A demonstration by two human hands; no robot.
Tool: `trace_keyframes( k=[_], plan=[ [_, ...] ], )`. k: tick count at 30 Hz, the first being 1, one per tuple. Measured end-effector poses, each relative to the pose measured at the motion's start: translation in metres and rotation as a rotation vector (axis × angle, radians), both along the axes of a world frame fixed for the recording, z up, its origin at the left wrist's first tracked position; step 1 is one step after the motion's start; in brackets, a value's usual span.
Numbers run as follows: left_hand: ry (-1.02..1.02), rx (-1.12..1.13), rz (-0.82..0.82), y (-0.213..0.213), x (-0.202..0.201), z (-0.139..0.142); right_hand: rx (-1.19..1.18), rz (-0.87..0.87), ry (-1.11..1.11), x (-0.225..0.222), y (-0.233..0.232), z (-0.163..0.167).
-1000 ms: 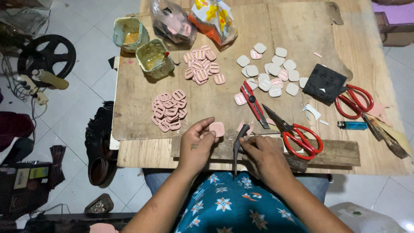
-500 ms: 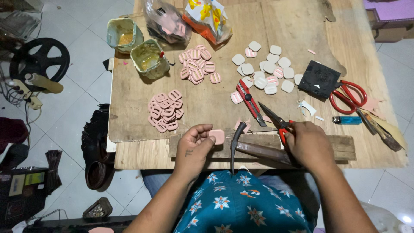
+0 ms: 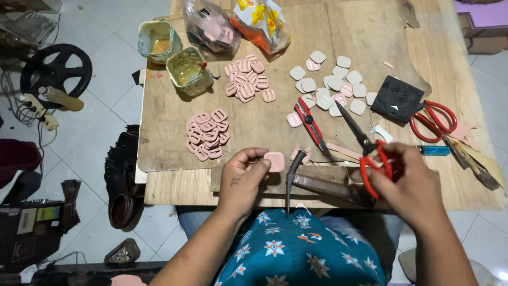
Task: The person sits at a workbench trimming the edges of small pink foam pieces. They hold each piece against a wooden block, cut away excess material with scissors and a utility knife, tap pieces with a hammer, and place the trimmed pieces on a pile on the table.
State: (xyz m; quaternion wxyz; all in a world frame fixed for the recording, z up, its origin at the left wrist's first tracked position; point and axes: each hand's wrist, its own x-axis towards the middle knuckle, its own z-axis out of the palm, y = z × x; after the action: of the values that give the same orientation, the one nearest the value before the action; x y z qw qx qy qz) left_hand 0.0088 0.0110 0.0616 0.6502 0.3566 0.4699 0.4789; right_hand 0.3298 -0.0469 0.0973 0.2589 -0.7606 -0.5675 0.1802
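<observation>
My left hand (image 3: 242, 177) pinches a small pink rounded-square piece (image 3: 274, 161) at the near edge of the wooden board (image 3: 264, 124). My right hand (image 3: 410, 182) grips the red handles of a pair of scissors (image 3: 365, 145), whose dark blades point up and to the left. A hammer (image 3: 304, 177) lies across the near edge between my hands, its dark head hanging down over my lap. Heaps of pink slotted pieces (image 3: 207, 135), (image 3: 247, 78) and pale rounded pieces (image 3: 330, 85) lie on the board.
A red utility knife (image 3: 308, 122), a black square pad (image 3: 397, 99), a second pair of red scissors (image 3: 434, 122) and a blue lighter (image 3: 433, 150) lie on the board. Two glue pots (image 3: 172, 53) and plastic bags (image 3: 238, 24) stand at the back. Dark straps hang off the left edge.
My right hand let go of the hammer, moved right and picked up the red-handled scissors. My left hand stayed on the pink piece.
</observation>
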Motion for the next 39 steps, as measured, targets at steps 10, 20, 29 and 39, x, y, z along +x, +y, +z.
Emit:
trace_keyframes(
  k=[10, 20, 29, 39],
  plan=[
    [-0.038, 0.06, 0.033, 0.009, 0.005, 0.009, -0.496, 0.391, 0.855, -0.052, -0.035, -0.021],
    [-0.055, 0.094, 0.02, 0.005, 0.007, 0.011, -0.551, 0.491, 1.068, -0.059, -0.031, -0.022],
    [-0.35, -0.098, 0.007, 0.001, 0.003, 0.015, -0.526, 0.527, 1.052, -0.059, -0.028, -0.03],
    [-0.217, 0.049, 0.069, 0.001, 0.009, 0.009, -0.548, 0.464, 0.91, -0.064, -0.028, -0.034]
  ],
)
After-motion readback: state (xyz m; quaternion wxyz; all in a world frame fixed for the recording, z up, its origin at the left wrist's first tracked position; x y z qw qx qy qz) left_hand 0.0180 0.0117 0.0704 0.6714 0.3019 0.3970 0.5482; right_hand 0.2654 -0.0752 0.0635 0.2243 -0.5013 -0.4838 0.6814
